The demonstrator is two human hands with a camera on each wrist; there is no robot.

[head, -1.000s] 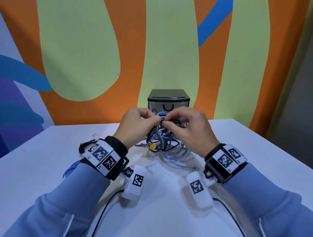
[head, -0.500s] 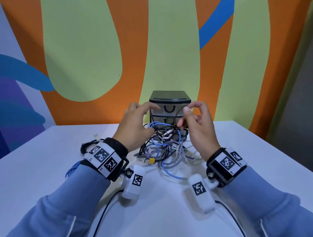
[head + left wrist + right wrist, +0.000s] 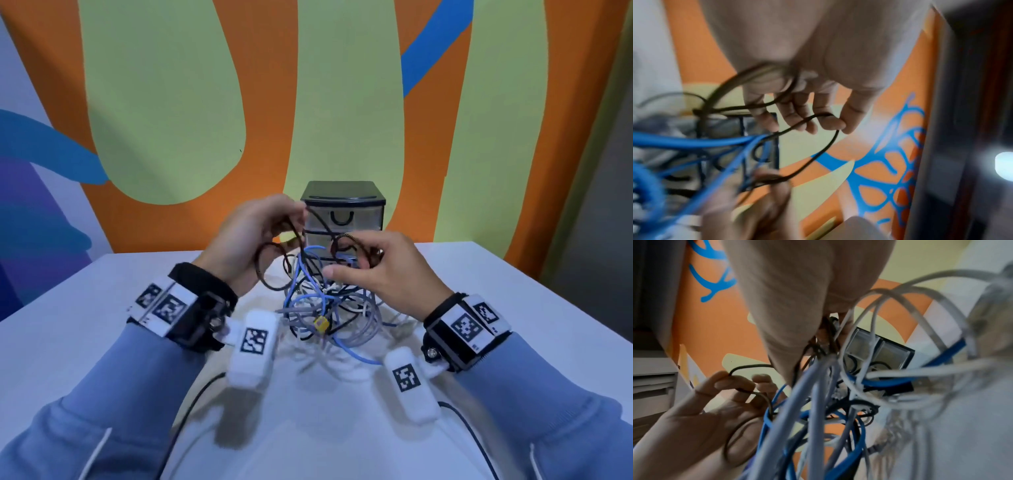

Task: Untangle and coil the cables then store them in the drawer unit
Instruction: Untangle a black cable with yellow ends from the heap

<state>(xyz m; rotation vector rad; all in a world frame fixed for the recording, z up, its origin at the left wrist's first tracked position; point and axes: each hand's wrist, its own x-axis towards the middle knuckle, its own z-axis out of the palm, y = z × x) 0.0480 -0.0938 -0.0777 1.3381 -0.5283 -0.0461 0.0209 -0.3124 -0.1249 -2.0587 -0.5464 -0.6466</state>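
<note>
A tangle of blue, grey, white and black cables hangs lifted above the white table, with a yellow plug low in it. My left hand pinches a thin black cable between thumb and forefinger; loops of it drape over the palm. My right hand grips the same black cable and part of the bundle at its fingertips. The small drawer unit, black top and clear drawers, stands shut right behind the hands.
The painted orange and green wall rises just behind the drawer unit. White tracker pods hang from both wrists, with black leads trailing toward me. The table edge runs off to the right.
Both hands have risen and moved apart. The left hand now pulls a black cable up and to the left, drawing loops of it out of the tangle.
</note>
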